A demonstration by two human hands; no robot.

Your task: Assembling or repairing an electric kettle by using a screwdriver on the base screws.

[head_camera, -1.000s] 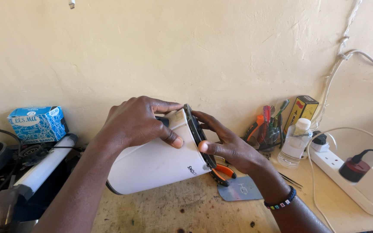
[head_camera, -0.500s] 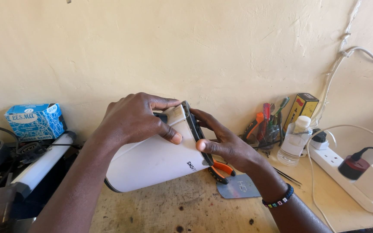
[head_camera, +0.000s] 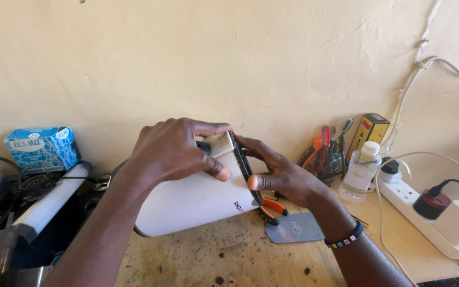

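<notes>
White plastic makes the body of an appliance [head_camera: 197, 199] that lies tilted on its side on the wooden table [head_camera: 208, 260], near the middle of the scene. Its black base plate [head_camera: 243, 165] faces right and stands slightly apart from the white body at the upper edge.

The left hand [head_camera: 173, 149] lies over the upper side of the white body. Its fingers are curled around it and the thumb [head_camera: 213, 170] presses on the side near the base, so this hand is closed in a firm grip on the appliance. The right hand [head_camera: 282, 172] comes from the right side. Its fingers are half bent and pinch the rim of the black base plate, with the thumb at the lower part of the rim and the other fingertips at the upper part.

Just beside the base, under the right hand, orange-handled pliers [head_camera: 272, 207] rest on the table, and a flat grey plate [head_camera: 296, 228] lies near the wrist. Further right stand a clear bottle [head_camera: 361, 172] and a white power strip [head_camera: 431, 223]. At the far left, a blue box [head_camera: 42, 149] sits by the wall.
</notes>
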